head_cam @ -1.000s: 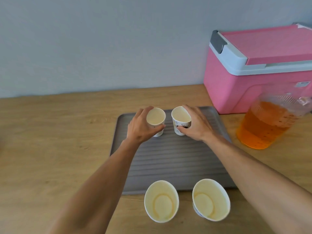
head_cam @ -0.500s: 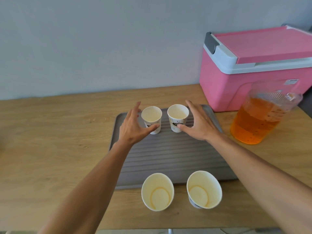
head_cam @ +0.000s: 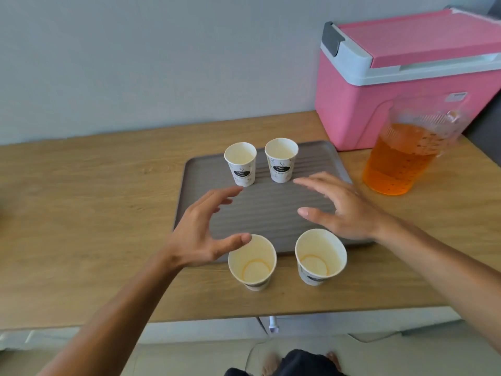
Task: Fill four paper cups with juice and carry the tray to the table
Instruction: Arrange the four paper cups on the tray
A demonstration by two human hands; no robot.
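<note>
A grey ribbed tray (head_cam: 311,164) lies on the wooden counter. Two white paper cups stand upright at its far edge, the far left cup (head_cam: 240,163) and the far right cup (head_cam: 281,160). Two more cups stand on the counter just in front of the tray, the near left cup (head_cam: 252,261) and the near right cup (head_cam: 320,256), both with an orange ring at the bottom. My left hand (head_cam: 202,230) hovers open over the tray's near left corner, thumb by the near left cup's rim. My right hand (head_cam: 340,207) hovers open over the tray's near right part. A clear pitcher (head_cam: 401,158) of orange juice stands to the right.
A pink cooler box (head_cam: 401,85) with a grey-white lid sits at the back right, against the wall. The wooden counter (head_cam: 81,213) stretches bare to the left of the tray. Its front edge runs just below the near cups, with the floor beyond.
Both hands let go of the two far cups and drew back toward me, fingers spread. The far cups stayed on the tray. The camera pulled back and tilted down.
</note>
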